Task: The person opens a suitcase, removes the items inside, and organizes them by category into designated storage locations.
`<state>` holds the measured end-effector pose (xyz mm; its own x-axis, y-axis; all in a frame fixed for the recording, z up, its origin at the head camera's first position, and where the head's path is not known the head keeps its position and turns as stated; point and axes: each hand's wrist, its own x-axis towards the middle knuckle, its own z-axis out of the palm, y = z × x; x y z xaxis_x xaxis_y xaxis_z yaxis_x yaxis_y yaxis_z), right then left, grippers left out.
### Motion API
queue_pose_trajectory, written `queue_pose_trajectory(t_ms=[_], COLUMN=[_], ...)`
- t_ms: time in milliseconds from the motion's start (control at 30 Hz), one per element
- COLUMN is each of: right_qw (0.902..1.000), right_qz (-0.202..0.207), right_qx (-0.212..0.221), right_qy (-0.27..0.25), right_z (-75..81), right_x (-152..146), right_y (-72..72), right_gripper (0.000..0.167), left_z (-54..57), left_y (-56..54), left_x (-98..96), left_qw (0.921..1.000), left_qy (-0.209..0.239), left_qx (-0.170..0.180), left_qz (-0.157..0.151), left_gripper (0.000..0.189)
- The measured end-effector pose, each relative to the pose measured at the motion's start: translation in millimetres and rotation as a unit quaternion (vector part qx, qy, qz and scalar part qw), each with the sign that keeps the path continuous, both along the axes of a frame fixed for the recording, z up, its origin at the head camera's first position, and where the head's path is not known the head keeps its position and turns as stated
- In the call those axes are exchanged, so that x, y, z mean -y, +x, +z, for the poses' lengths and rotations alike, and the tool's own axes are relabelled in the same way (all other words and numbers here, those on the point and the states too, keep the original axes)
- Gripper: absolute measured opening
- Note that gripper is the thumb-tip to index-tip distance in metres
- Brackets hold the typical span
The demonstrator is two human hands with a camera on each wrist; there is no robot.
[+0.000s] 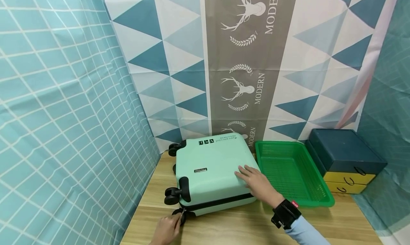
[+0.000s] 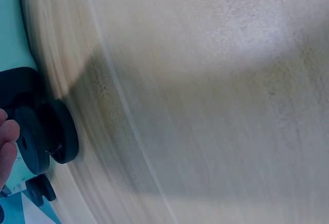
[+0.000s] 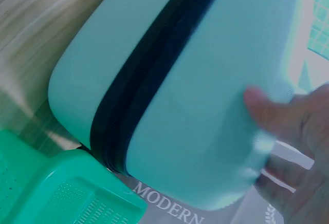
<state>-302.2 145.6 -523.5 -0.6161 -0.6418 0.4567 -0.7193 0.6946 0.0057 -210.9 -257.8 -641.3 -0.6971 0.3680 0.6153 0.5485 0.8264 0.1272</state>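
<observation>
A mint-green hard-shell suitcase (image 1: pixel 213 166) lies flat on the wooden table, its black wheels (image 1: pixel 173 196) toward the left. Along its near side runs a black zipper band (image 1: pixel 221 201). At the near left corner, beside a lower wheel, my left hand (image 1: pixel 167 228) pinches a small metal zipper pull (image 1: pixel 183 211); in the left wrist view only some fingertips (image 2: pixel 7 136) show next to a wheel (image 2: pixel 38 136). My right hand (image 1: pixel 256 181) rests with spread fingers on the suitcase's top near its right edge, the thumb (image 3: pixel 259 103) on the shell.
A green plastic basket (image 1: pixel 320 198) stands right of the suitcase, close to it. Beyond it is a drawer box (image 1: pixel 349 150) with a dark blue top and yellow drawers. Patterned cloths hang behind and at both sides. Bare wooden table (image 1: pixel 237 227) shows in front.
</observation>
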Motion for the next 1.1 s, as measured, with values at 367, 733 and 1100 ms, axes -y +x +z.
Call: queue_pose_trajectory(t_ms=[367,733,1100], right_qw=[0.9963,0.9937,0.9842], right_qz=[-0.028,-0.08,-0.148], right_qx=[-0.019,-0.018,-0.041], right_qy=[-0.079,-0.077,-0.087], right_z=[0.0,-13.3,-26.0], right_x=[2.1,4.4,9.6], right_y=[-9.6,-28.0,-25.0], right_gripper=[0.062,0.066,0.068], left_z=[3.9,-2.4,-11.2], left_y=[0.6,10.2,9.8], left_x=[-6.1,-34.5,-63.0], left_qw=[0.999,0.9914,0.9899], left_qy=[0.015,0.028,0.029], left_qx=[-0.027,-0.063,-0.087], left_qz=[-0.033,-0.111,-0.108], left_gripper=[0.021,0.024,0.005])
